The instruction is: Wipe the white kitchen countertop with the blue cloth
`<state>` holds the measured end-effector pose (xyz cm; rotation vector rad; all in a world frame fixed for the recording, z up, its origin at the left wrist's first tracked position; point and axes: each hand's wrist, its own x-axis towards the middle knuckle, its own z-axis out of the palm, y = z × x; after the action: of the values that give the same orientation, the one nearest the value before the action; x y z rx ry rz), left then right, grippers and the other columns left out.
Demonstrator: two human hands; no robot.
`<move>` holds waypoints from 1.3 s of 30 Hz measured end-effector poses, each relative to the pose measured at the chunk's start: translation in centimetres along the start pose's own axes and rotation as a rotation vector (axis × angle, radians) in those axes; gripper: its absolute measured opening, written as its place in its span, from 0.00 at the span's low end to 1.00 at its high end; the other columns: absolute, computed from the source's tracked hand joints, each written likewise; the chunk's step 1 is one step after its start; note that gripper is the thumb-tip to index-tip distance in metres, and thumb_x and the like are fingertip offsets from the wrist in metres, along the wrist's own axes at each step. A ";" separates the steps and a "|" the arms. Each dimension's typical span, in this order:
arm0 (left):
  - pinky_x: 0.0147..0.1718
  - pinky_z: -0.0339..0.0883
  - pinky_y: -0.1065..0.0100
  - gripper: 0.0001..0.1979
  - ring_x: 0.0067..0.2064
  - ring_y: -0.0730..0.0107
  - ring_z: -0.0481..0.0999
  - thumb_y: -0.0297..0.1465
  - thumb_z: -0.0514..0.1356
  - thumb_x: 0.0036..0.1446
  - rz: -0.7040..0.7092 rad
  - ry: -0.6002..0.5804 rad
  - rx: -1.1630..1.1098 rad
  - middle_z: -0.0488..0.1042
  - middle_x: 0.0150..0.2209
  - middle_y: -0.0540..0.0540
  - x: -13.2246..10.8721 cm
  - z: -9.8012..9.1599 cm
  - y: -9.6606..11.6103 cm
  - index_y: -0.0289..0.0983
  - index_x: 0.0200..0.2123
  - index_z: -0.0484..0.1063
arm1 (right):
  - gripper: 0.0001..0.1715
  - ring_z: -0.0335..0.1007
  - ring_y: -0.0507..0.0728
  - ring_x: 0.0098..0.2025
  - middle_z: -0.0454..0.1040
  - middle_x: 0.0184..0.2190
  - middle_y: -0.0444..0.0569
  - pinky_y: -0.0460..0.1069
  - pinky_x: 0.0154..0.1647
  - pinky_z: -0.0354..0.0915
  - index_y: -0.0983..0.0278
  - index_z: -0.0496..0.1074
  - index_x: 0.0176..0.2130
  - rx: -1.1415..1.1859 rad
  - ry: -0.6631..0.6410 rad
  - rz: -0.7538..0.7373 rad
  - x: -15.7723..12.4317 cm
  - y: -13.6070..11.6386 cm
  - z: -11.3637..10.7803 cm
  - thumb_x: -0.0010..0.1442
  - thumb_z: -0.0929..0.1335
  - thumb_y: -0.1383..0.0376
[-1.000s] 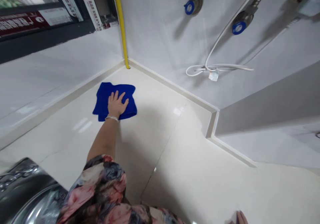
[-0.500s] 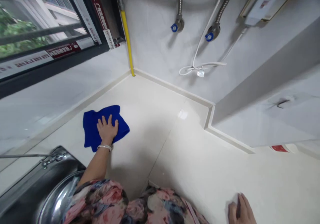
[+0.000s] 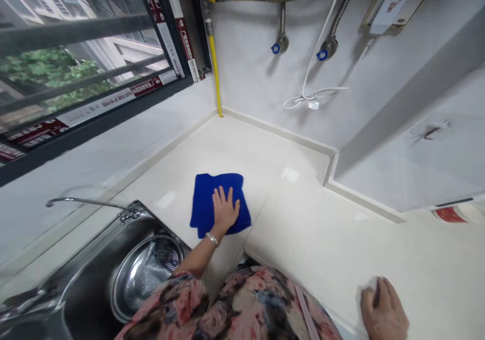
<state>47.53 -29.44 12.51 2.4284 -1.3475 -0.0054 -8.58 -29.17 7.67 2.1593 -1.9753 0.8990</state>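
My left hand (image 3: 224,211) lies flat with spread fingers on a blue cloth (image 3: 204,203), pressing it against the pale countertop (image 3: 261,143). A bracelet circles that wrist. The cloth is spread out, its edges uneven, to the right of the sink. Off at the lower right, my right hand (image 3: 384,307) rests on the counter with nothing in it. Its thumb stands apart from the fingers, which are slightly bent.
A metal sink (image 3: 87,284) with a faucet (image 3: 131,212) holds a round metal basin (image 3: 125,274) at lower left. A yellow pipe (image 3: 215,77) meets the counter's back corner. A white cable (image 3: 303,97) hangs on the wall. A red-and-white object (image 3: 450,214) sits at right.
My left hand and the blue cloth have moved right, away from the window-side wall. The view has shifted, showing more of the sink and basin. My right hand stays on the counter.
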 end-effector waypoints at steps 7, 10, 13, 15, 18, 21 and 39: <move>0.76 0.46 0.33 0.36 0.81 0.31 0.36 0.45 0.54 0.73 0.318 -0.187 -0.062 0.40 0.81 0.31 -5.5 2.9 9.5 0.37 0.78 0.57 | 0.39 0.74 0.74 0.59 0.75 0.59 0.69 0.69 0.61 0.71 0.72 0.74 0.64 -0.021 -0.025 0.030 0.2 -0.5 -0.1 0.68 0.61 0.48; 0.76 0.46 0.32 0.37 0.81 0.31 0.33 0.45 0.55 0.72 0.492 -0.241 -0.143 0.38 0.82 0.31 -7.0 3.5 12.8 0.38 0.79 0.55 | 0.38 0.74 0.73 0.59 0.75 0.60 0.70 0.69 0.61 0.71 0.73 0.74 0.64 -0.024 -0.009 0.017 0.3 -0.5 0.1 0.69 0.61 0.49; 0.77 0.44 0.33 0.38 0.81 0.31 0.34 0.45 0.56 0.72 0.627 -0.302 -0.172 0.35 0.82 0.31 -8.2 4.0 15.6 0.38 0.79 0.54 | 0.36 0.75 0.73 0.59 0.74 0.63 0.71 0.68 0.61 0.71 0.75 0.75 0.62 -0.036 0.009 -0.002 0.3 -0.2 0.4 0.70 0.62 0.53; 0.77 0.42 0.34 0.39 0.81 0.32 0.34 0.45 0.56 0.72 0.698 -0.336 -0.173 0.33 0.82 0.31 -9.0 4.3 17.1 0.37 0.79 0.54 | 0.34 0.75 0.73 0.59 0.74 0.63 0.71 0.68 0.61 0.72 0.76 0.75 0.62 -0.044 0.020 -0.013 0.2 0.0 0.6 0.70 0.62 0.54; 0.78 0.41 0.36 0.39 0.81 0.32 0.33 0.46 0.56 0.72 0.797 -0.377 -0.184 0.31 0.81 0.31 -9.9 4.7 18.9 0.38 0.79 0.53 | 0.33 0.75 0.72 0.60 0.74 0.64 0.70 0.66 0.62 0.72 0.75 0.75 0.62 -0.050 0.028 -0.022 0.2 0.2 0.6 0.70 0.63 0.56; 0.78 0.41 0.40 0.38 0.81 0.35 0.33 0.47 0.56 0.72 0.870 -0.415 -0.200 0.31 0.82 0.32 -10.4 4.6 19.5 0.39 0.79 0.55 | 0.32 0.75 0.72 0.61 0.74 0.64 0.70 0.66 0.63 0.72 0.75 0.74 0.63 -0.051 0.028 -0.030 0.2 0.2 0.5 0.71 0.63 0.57; 0.76 0.55 0.41 0.28 0.80 0.48 0.53 0.44 0.56 0.73 0.733 -0.401 -0.248 0.56 0.79 0.42 -5.7 -1.6 2.3 0.47 0.72 0.69 | 0.33 0.72 0.72 0.66 0.72 0.66 0.70 0.68 0.67 0.70 0.75 0.73 0.65 -0.040 -0.038 -0.015 0.0 0.6 -0.9 0.73 0.62 0.55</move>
<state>42.85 -25.37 13.74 1.6649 -2.1896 -0.4587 -9.46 -28.84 8.19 2.1823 -1.9737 0.8155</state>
